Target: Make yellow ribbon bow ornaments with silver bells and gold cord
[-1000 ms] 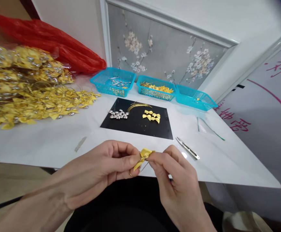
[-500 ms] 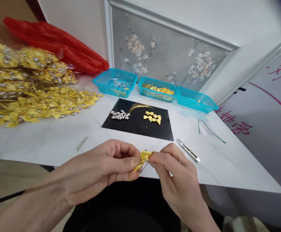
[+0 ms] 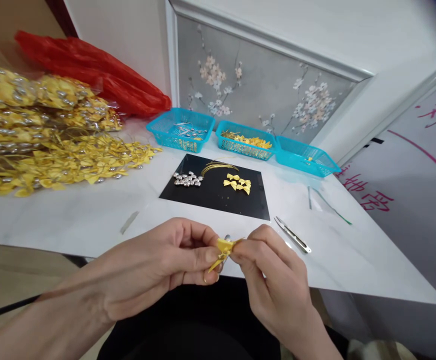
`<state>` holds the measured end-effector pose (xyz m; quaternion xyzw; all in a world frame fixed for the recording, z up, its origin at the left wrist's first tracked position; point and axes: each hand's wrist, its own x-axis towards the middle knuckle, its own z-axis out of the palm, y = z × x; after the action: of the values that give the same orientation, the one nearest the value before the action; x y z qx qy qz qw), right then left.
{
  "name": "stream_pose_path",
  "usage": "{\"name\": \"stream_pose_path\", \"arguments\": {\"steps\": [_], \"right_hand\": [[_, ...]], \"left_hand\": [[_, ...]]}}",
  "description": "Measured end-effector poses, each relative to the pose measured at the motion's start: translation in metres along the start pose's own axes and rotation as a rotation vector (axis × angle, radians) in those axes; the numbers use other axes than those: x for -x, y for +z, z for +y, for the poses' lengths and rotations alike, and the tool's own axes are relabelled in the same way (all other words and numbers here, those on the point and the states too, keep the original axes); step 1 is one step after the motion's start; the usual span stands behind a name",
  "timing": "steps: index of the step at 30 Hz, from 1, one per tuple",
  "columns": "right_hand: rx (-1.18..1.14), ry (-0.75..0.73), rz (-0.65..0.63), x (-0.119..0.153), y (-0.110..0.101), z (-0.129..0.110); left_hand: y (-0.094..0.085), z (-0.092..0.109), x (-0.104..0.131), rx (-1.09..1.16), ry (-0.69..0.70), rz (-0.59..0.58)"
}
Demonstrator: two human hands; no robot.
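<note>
Left hand (image 3: 165, 260) and right hand (image 3: 278, 270) pinched yellow bow (image 3: 224, 246) between them, near table edge (image 3: 371, 289), probably to steady its small folds; silver beads (image 3: 189, 180) lay on black mat (image 3: 212, 192), likely for easy reach

The left hand (image 3: 173, 260) and the right hand (image 3: 274, 270) are pinching one yellow bow (image 3: 224, 248) between them, above the front edge of the white table (image 3: 315, 260). Behind them, a black mat (image 3: 210, 195) is lying on the table; silver beads (image 3: 188, 179) are resting near its left edge, golden wires (image 3: 218, 167) are curving by its back edge, and small yellow bows (image 3: 237, 184) are sitting toward its right edge. Small scissors (image 3: 293, 235) are lying just beside the mat's front right corner.
</note>
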<state>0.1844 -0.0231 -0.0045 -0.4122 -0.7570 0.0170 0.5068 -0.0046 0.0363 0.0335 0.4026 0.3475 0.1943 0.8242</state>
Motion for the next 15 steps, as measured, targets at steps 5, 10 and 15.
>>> {"name": "stream_pose_path", "arguments": {"steps": [5,10,15], "right_hand": [[0.067,0.009,0.021,0.001,0.003,-0.003],[0.098,0.067,0.043,0.005,0.004,-0.010],[0.042,0.092,0.068,0.006,0.003,-0.011]], "left_hand": [[0.003,0.000,-0.001,-0.011,0.033,0.018],[0.012,0.001,0.004,-0.093,0.080,0.085],[0.012,-0.004,0.009,-0.129,0.164,0.074]]}}
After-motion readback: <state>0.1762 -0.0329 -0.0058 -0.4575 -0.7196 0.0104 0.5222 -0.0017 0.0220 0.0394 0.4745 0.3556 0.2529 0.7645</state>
